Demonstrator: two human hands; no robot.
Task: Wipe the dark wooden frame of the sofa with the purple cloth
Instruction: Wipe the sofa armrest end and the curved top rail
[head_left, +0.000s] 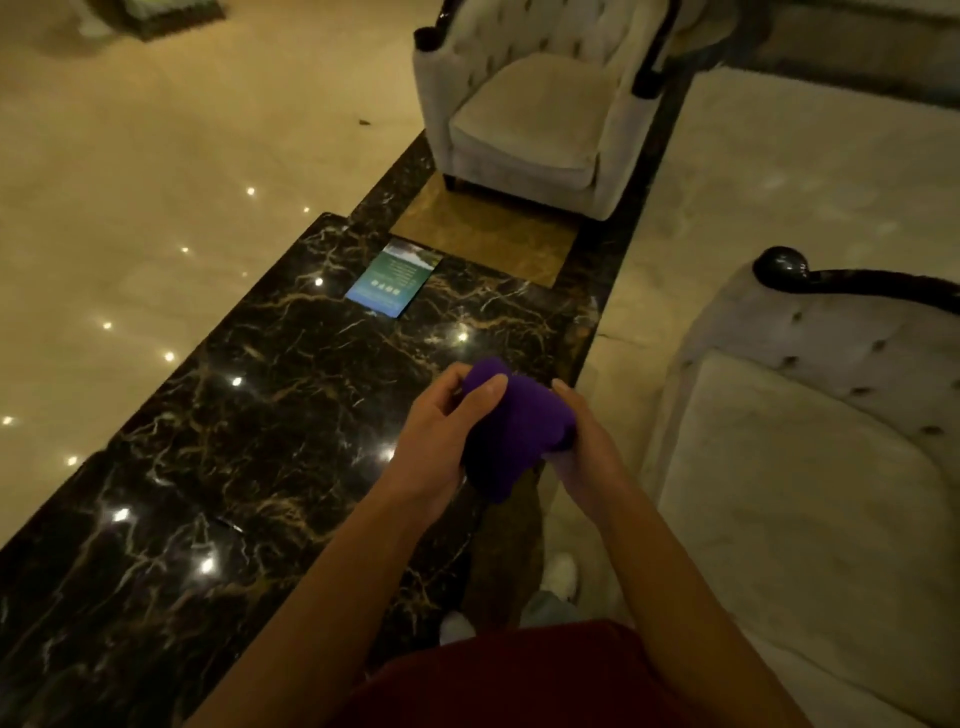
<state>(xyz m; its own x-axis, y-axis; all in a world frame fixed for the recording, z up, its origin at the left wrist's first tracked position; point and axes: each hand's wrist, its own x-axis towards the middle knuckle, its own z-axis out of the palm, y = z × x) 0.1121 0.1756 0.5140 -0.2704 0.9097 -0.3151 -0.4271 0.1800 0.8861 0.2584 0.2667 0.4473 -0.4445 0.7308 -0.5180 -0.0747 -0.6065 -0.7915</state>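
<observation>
A bunched purple cloth (511, 431) is held in front of me by both hands, over the edge of a dark marble table. My left hand (441, 431) grips its left side with the thumb on top. My right hand (587, 447) holds its right side from below. To the right stands a pale tufted sofa (810, 493). Its dark wooden frame (852, 280) runs along the top of the armrest and ends in a round knob (782, 262). The cloth is apart from the frame, well to its lower left.
The dark marble table (234, 415) fills the left and centre, with a blue-green card (395, 283) lying on it. A pale armchair (535, 114) with dark trim stands beyond. A light rug (769, 171) lies to the right. My white shoes (561, 571) show below.
</observation>
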